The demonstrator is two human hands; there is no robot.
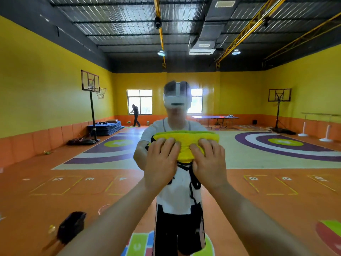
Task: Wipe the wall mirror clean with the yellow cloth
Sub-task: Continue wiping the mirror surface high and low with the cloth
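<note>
The wall mirror (55, 111) fills the whole view and reflects a large sports hall and my own body in a white shirt. A folded yellow cloth (186, 143) lies flat against the glass at chest height in the centre. My left hand (162, 161) presses on its left part with spread fingers. My right hand (209, 161) presses on its right part the same way. Both forearms reach up from the bottom of the frame.
All else is reflection: an orange floor with painted rings and numbered squares, basketball hoops (93, 85) on both sides, a table-tennis table (215, 117), a person (135, 115) by a far window. A dark object (71, 228) lies low at the left.
</note>
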